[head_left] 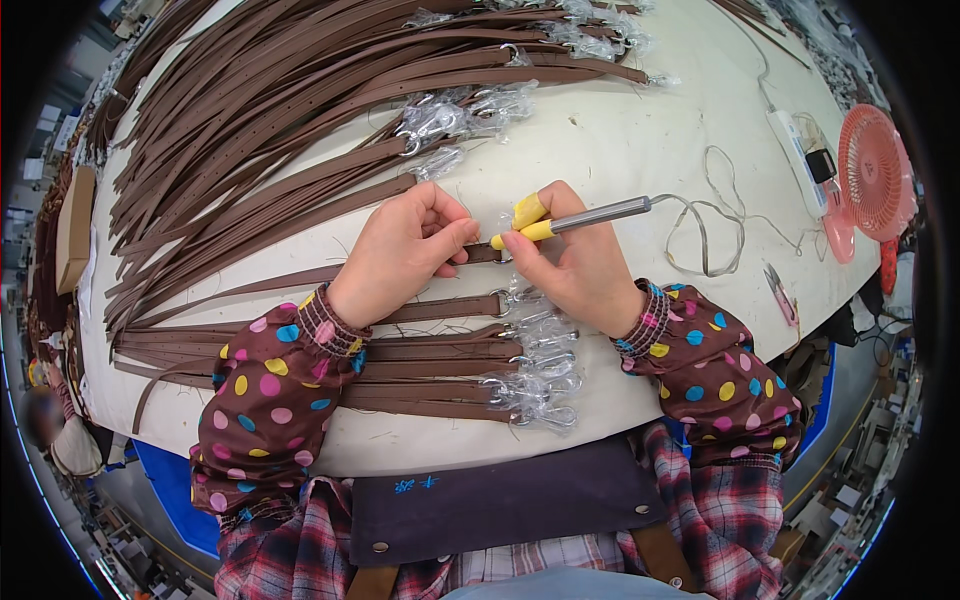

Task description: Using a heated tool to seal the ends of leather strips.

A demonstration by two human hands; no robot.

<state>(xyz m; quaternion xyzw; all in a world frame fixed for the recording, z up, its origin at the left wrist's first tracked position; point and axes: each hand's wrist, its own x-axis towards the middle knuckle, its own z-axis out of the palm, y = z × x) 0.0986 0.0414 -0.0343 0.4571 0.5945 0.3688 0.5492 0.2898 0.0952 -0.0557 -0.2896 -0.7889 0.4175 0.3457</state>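
Nearest, below the fingers, finished straps (430, 370) lie stacked with wrapped clasps (540, 385), leaving little room toward the table (620, 140) edge. The left hand (400, 250) pinches the brown strap (300, 280) end; the right hand (570, 260) grips a yellow-handled tool (575, 220), its tip seemingly at the ring, though the fingers hide the contact. A slip could mark the strap or nick the left fingertips. Its cord (710, 220) loops just right and could snag. Beyond the fingers, the strap pile (300, 90) crowds the far side.
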